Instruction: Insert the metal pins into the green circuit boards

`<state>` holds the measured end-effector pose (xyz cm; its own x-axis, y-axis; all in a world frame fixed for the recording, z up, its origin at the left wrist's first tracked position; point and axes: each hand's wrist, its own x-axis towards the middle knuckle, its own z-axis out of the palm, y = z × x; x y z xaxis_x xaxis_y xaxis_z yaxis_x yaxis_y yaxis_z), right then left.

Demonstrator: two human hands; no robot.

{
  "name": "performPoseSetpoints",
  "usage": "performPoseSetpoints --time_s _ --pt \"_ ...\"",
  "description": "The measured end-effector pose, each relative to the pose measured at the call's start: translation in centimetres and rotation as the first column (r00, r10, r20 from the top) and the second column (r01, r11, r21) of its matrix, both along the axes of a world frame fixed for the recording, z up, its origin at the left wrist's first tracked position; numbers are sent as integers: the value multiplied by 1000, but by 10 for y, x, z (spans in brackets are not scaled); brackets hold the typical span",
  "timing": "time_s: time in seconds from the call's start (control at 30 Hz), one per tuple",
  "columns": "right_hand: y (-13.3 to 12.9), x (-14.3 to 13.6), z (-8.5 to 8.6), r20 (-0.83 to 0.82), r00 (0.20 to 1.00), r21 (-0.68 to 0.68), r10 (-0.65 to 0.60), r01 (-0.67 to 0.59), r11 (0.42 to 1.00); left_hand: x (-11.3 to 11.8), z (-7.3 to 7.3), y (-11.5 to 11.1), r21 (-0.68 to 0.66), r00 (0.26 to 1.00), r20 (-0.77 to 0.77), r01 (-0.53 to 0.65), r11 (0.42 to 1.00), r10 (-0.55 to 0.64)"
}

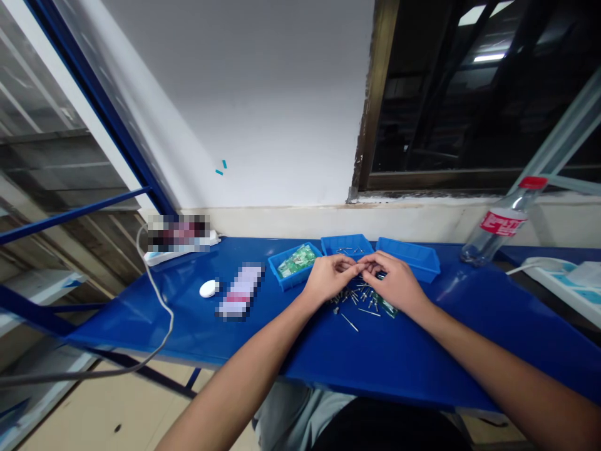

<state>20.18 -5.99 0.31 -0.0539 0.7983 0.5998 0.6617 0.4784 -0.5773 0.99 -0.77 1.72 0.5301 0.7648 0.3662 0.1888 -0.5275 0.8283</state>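
Note:
My left hand [332,275] and my right hand [392,279] meet at the fingertips above a pile of small metal pins [364,296] on the blue table [310,351]. Both hands have their fingers bent and pinched together; whatever lies between them is too small to make out. Behind my left hand stands a blue bin [284,281] of green packets [298,260]. A middle blue bin [345,240] holds a few metal pieces. To the right, another blue bin [416,258] sits behind my right hand. Beside the pile, a green packet [387,308] lies partly under my right hand.
A plastic bottle [504,222] with a red cap stands at the back right, near a white power strip [570,282]. On the left are a round white object [207,289], a blurred flat object [241,292], another power strip [183,247] and a cable [166,313].

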Motion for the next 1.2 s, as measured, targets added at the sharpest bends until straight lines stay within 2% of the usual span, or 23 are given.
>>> performPoseSetpoints --time_s 0.1,0.2,0.37,0.47,0.7,0.83,0.93,1.03,1.1,1.2 --pt "-2 0 2 50 999 15 21 -22 1000 -2 0 0 15 997 -79 17 1000 -16" --pt "-2 0 2 64 997 6 50 -50 999 -1 -4 5 -23 998 -57 30 999 -31" --pt "-3 -3 0 -71 997 -81 14 -20 997 0 -7 6 -27 999 -52 3 1000 -5" --pt "-3 -4 -1 -92 996 -99 4 -13 995 0 -7 6 -14 998 -63 2 1000 -3" --pt "-2 0 -3 -202 979 -119 27 -51 992 3 -12 10 -117 983 172 82 990 -62" --pt "-1 3 -4 -244 968 -94 62 -87 992 2 -8 10 -151 975 215 86 985 -52" --pt "-4 4 0 -190 980 -45 56 -66 997 2 -7 8 -148 974 221 77 986 -43" --pt "-9 2 6 -26 998 21 51 -51 998 1 -6 8 -110 982 186 62 992 -40" --pt "-11 3 9 82 995 49 48 -52 997 1 -5 7 -54 990 135 56 997 -48" --pt "-6 10 11 153 988 105 1 -17 994 -1 -1 5 84 998 10 63 994 -64"
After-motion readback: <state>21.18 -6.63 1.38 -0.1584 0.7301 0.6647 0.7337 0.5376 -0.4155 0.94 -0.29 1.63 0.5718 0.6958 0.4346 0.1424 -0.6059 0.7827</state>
